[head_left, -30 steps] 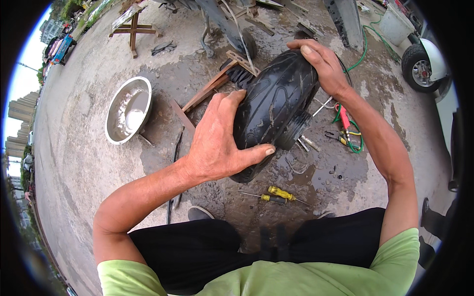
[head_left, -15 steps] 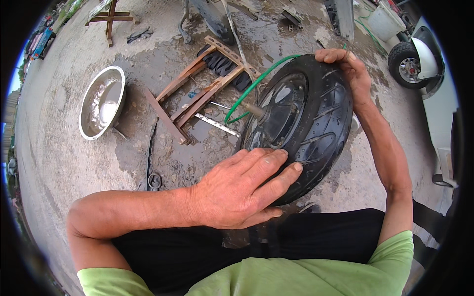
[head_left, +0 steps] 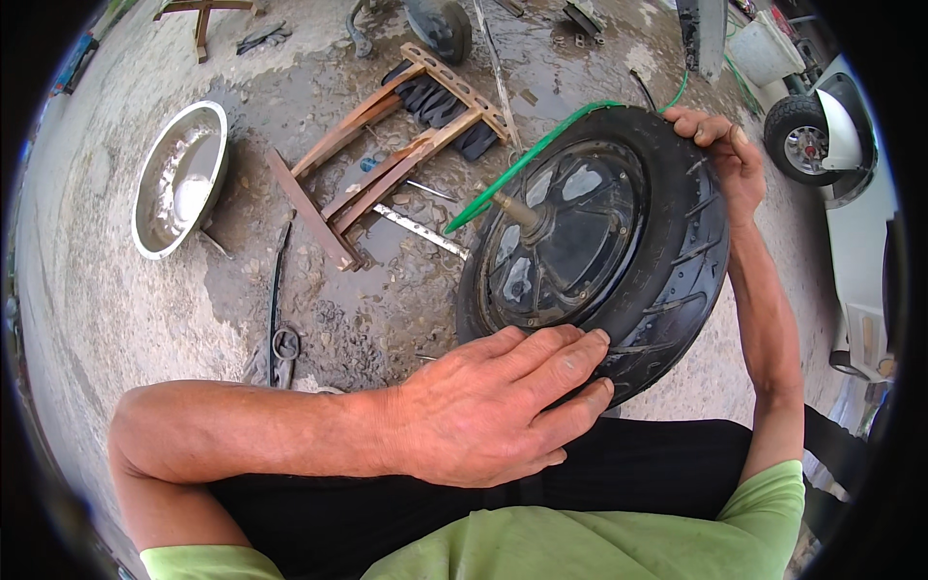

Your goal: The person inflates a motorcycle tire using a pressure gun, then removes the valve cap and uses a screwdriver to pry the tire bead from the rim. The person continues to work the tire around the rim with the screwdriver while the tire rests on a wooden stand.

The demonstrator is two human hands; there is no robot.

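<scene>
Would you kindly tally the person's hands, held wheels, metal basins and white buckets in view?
Hands: 2 (left hand, right hand)
Held wheel: 1
Metal basin: 1
White bucket: 1
Total: 5

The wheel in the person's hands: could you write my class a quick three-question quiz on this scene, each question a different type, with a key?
1. True or false: the right hand is higher in the picture than the left hand.

2. Which stands to the left of the wooden frame?
a) white bucket
b) metal basin
c) parked vehicle

3. Fill in: the left hand's fingers rest on the black ____ of the wheel.

Key: 1. True. 2. b. 3. tyre.
</scene>
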